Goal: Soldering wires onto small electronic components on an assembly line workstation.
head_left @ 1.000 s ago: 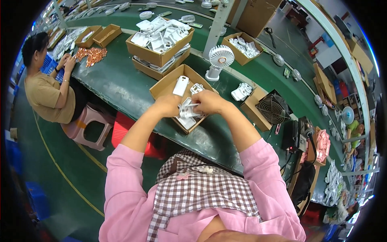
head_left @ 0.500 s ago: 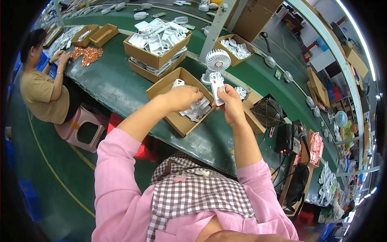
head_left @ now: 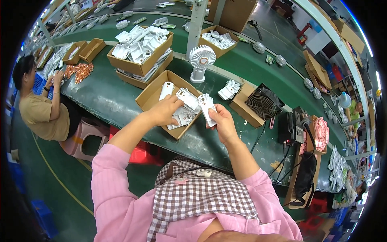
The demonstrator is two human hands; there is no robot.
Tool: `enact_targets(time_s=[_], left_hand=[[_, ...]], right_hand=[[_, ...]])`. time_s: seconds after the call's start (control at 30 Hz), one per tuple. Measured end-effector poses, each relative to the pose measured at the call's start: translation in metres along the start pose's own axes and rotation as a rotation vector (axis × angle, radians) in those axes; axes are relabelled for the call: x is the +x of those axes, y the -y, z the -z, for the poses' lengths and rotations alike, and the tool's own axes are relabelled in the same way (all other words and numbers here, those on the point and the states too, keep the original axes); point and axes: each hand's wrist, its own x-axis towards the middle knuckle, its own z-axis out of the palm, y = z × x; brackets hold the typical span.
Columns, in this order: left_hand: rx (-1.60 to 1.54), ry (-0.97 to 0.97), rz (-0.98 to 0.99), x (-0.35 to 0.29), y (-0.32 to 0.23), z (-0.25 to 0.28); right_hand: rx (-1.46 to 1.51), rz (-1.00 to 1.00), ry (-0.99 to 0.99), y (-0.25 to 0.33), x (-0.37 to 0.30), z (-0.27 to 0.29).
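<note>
My right hand [head_left: 224, 124] pinches a white plastic housing [head_left: 207, 109] by its lower end, thumb on top, just beyond the right rim of an open cardboard box [head_left: 146, 97]. Inside that box lie several similar white housings [head_left: 166, 89]. Over them is my left hand [head_left: 162, 111], its thumb and fingers apart. Its fingertips touch a housing [head_left: 187, 99] with small openings in its face, and some parts are hidden under the palm. A white handheld fan [head_left: 202, 58] stands upright on the bench behind the box.
Stacked boxes of white shells [head_left: 142, 50] stand at the back left. Right of the box are a small pile of white parts [head_left: 229, 89], a black fan with a round grille [head_left: 264, 103] and a black device [head_left: 285, 133]. A co-worker [head_left: 44, 105] sits at the left beside copper-coloured pieces [head_left: 79, 72].
My left hand has moved lower over the box, and its fingers have spread onto the housings. My right hand has brought its housing nearer the box. The whole view has shifted.
</note>
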Motion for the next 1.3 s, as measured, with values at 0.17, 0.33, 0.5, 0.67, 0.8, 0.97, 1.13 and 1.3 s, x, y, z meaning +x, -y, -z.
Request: enact_targets(time_s=[0.17,0.33,0.5,0.67,0.8,0.97,1.13,1.3], left_hand=[[0.095,0.056,0.038,0.003,-0.008,0.001],[0.023,0.263,0.178,0.003,-0.012,-0.003],[-0.706,0.000,0.473,-0.008,-0.013,0.017],[-1.615,-0.190,0.382,-0.022,-0.043,0.013],[-1.769,-0.423,0.334,-0.025,-0.063,-0.010],[-2.033,-0.433,0.233,-0.036,-0.061,-0.020],[-2.012,-0.511,0.157,-0.058,-0.058,-0.015],[-2.068,-0.641,0.316,-0.096,-0.038,-0.004]], right_hand=[[0.048,-0.068,0.003,-0.003,-0.005,0.005],[0.058,-0.063,-0.048,-0.001,-0.005,0.001],[0.075,0.017,-0.065,0.004,0.004,-0.008],[-0.013,0.299,-0.043,-0.011,0.027,-0.041],[-0.133,0.295,0.041,-0.021,0.035,-0.063],[-0.486,0.394,0.031,-0.021,0.016,-0.088],[-0.895,0.538,0.221,-0.003,0.012,-0.095],[-0.916,0.494,0.390,0.012,0.079,-0.087]])
